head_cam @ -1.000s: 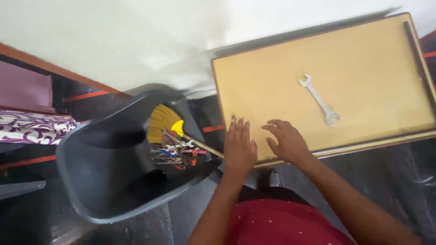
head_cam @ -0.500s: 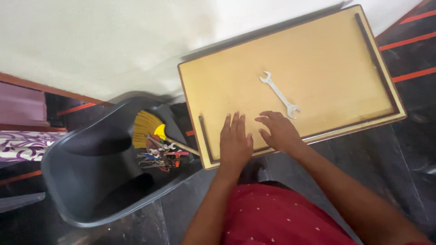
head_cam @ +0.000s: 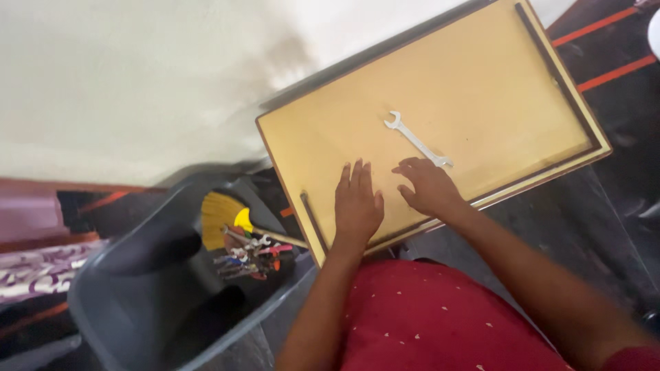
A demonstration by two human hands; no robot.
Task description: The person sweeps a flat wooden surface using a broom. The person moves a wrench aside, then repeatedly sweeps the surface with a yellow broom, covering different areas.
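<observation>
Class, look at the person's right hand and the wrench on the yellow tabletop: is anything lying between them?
Nothing visible: the right hand already reaches the wrench at its near end, and the tabletop around it is bare.

silver wrench (head_cam: 414,139), yellow table (head_cam: 481,75), seemingly grey chair (head_cam: 130,275)

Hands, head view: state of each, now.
Left hand: open, flat on the yellow board, holding nothing.
Right hand: open, fingertips at the wrench.
</observation>
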